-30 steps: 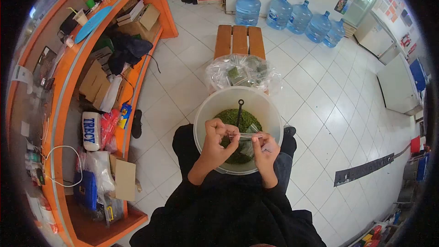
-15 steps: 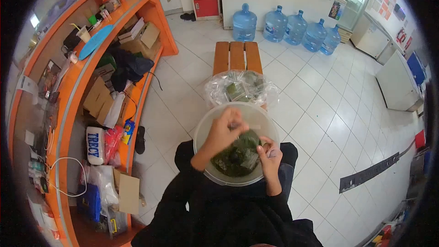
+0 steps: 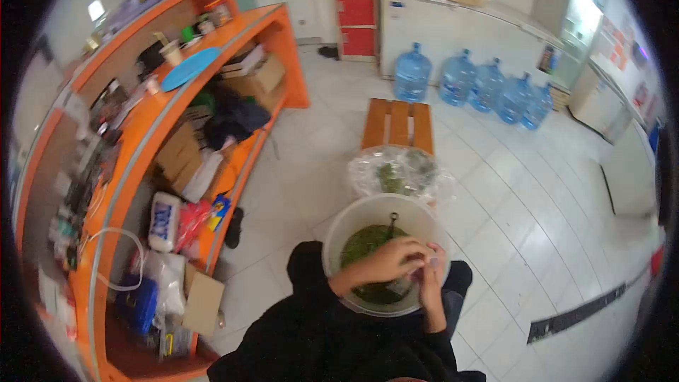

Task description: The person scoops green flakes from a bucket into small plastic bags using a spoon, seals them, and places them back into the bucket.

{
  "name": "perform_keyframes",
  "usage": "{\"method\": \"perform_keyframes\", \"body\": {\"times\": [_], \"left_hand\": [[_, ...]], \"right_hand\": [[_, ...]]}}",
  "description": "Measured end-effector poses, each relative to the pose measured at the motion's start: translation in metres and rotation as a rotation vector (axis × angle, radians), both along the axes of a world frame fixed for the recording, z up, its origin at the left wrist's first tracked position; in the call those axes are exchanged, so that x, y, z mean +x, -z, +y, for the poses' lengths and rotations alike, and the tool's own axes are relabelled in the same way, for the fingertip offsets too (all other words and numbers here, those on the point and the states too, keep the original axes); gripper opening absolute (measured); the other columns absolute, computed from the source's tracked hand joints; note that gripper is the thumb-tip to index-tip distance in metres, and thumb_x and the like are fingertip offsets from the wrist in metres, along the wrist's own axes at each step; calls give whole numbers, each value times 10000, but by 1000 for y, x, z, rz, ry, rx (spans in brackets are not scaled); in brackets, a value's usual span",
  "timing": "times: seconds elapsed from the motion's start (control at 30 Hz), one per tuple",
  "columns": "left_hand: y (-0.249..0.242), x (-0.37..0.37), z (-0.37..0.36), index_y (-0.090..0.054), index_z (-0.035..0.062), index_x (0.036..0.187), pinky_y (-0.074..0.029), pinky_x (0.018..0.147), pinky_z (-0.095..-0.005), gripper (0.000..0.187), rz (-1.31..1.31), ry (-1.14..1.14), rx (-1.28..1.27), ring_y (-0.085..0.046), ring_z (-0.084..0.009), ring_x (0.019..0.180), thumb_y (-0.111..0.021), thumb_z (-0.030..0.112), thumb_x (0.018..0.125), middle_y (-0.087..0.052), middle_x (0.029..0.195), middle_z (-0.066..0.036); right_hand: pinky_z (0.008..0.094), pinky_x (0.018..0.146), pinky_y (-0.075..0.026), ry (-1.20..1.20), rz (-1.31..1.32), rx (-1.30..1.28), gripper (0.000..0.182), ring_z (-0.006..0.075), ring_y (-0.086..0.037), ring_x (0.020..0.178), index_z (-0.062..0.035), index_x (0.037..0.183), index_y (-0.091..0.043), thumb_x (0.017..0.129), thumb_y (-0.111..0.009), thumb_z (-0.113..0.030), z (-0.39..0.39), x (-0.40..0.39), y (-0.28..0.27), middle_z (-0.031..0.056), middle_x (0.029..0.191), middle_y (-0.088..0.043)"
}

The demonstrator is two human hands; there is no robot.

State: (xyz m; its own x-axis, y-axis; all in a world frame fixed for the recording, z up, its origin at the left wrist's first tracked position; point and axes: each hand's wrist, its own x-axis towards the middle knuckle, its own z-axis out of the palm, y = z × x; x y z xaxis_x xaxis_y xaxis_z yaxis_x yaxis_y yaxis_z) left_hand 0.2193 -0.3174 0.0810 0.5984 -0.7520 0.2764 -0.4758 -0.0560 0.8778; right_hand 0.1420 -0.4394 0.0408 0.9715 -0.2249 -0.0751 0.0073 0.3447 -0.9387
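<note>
A whitish translucent tub (image 3: 335, 235) rests on my lap, with finely chopped green stuff (image 3: 364, 240) inside. A dark-handled utensil (image 3: 393, 221) leans in it, its lower end hidden. Over the tub's right side, my right hand (image 3: 431, 286) is closed on a small clear plastic bag (image 3: 399, 286) that hangs low and is partly covered by my hands. My left hand (image 3: 396, 258) reaches across the tub, its curled fingers meeting the right hand's fingers at the top of the bag. Motion blur hides the exact grip.
Ahead, a wooden bench (image 3: 397, 127) bears a large clear plastic bag (image 3: 368, 170) with green contents. An orange shelf unit (image 3: 293, 74) full of clutter stands on the left. Several blue water bottles (image 3: 412, 74) line the white chest freezer (image 3: 424, 21) at the back.
My left hand has come down and right to meet my right hand. The utensil's handle now shows upright at the tub's far side. The whole view has shifted down and right.
</note>
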Motion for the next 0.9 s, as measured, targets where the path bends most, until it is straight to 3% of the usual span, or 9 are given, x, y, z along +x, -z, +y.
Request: {"method": "perform_keyframes", "body": {"times": [0.1, 0.23, 0.33, 0.47, 0.57, 0.67, 0.73, 0.8, 0.9], "left_hand": [[8, -20, 16, -559, 48, 930, -413, 742, -327, 188, 98, -97, -31, -534, -243, 850, -565, 134, 764, -541, 897, -103], [-9, -33, 41, -544, 36, 962, -422, 731, -348, 223, 154, -172, -21, -542, -273, 837, -552, 91, 747, -546, 880, -136], [14, -34, 46, -519, 33, 1016, -426, 744, -353, 275, 56, -265, -5, -538, -280, 883, -537, 60, 744, -548, 875, -126], [20, -38, 57, -520, 27, 983, -423, 752, -353, 211, -33, -396, -64, -519, -283, 906, -518, 70, 776, -528, 936, -107], [20, -38, 66, -515, 18, 943, -422, 752, -344, 164, -48, -410, -16, -521, -275, 882, -513, 91, 797, -526, 927, -109], [14, -36, 70, -516, 15, 905, -421, 747, -336, 132, -21, -567, -75, -527, -261, 855, -514, 107, 810, -534, 898, -110], [18, -29, 78, -522, 13, 894, -435, 709, -315, 129, -31, -704, -77, -544, -240, 809, -533, 102, 801, -544, 871, -111], [12, -25, 85, -534, 20, 862, -461, 632, -266, 127, -95, -834, -176, -571, -161, 726, -586, 85, 767, -574, 814, -80], [15, -26, 91, -540, 29, 877, -471, 609, -246, 161, 103, -900, -180, -572, -106, 709, -616, 74, 742, -592, 778, -42]], "right_hand": [[237, 557, -455, -219, 39, -54, 475, 118, -518, 726, -65, 1175, -314, 854, -437, -393, -1, -2, -1, 63, 922, -498], [202, 516, -411, -182, 19, -122, 328, 88, -519, 682, -80, 1041, -441, 871, -423, -360, 11, 0, 25, 25, 845, -528], [248, 529, -444, -368, 74, -230, 331, 128, -529, 774, -61, 1122, -416, 875, -445, -279, 16, 0, 21, 64, 947, -516], [271, 539, -466, -326, 203, -94, 387, 157, -535, 821, -44, 1170, -368, 859, -476, -248, 35, -2, 2, 80, 1001, -506], [263, 556, -465, -375, 74, -88, 327, 152, -545, 782, -6, 1096, -438, 837, -517, -190, 44, -3, -5, 90, 956, -535], [278, 489, -386, -205, 87, -84, 181, 113, -484, 540, -3, 793, -530, 831, -543, -179, 66, -10, -50, 41, 657, -548], [267, 489, -371, -212, 24, -275, 205, 111, -473, 548, -11, 783, -528, 841, -530, -207, 39, -13, 4, 37, 650, -537], [258, 485, -357, -132, -11, -361, 233, 111, -458, 542, -14, 762, -528, 848, -517, -230, 34, -16, 6, 37, 645, -529], [250, 480, -340, 86, -69, -361, 284, 113, -434, 520, -8, 713, -532, 853, -505, -253, 30, -28, -9, 41, 638, -524]]}}
